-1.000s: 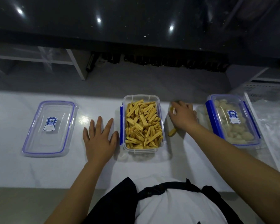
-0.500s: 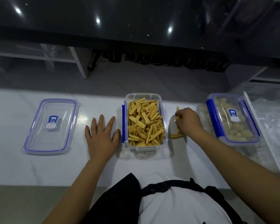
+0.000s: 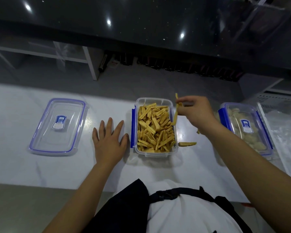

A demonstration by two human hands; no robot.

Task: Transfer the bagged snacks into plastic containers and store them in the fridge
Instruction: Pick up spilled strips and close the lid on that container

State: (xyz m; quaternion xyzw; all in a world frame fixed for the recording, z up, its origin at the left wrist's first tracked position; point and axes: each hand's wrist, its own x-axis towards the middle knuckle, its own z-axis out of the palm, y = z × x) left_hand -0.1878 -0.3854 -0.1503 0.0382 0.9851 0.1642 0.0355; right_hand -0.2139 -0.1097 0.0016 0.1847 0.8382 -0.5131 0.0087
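Flat, ridged yellow snack sticks [image 3: 154,130] fill an uncovered clear plastic container [image 3: 154,99] with blue side clips, midway along the glossy white surface [image 3: 23,165]. The right hand [image 3: 195,113] pinches a few sticks over its right rim, and one loose stick [image 3: 187,144] lies beside it. The left hand [image 3: 109,142] rests flat with its fingers spread. A clear lid [image 3: 59,126] lies toward the left end, and a lidded container [image 3: 245,128] toward the right end.

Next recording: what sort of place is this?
Probably a home kitchen, though no stove or sink shows. A white marble-look countertop holds an open plastic container of yellow snack sticks, a second lidded container and a loose lid, set out for food storage.
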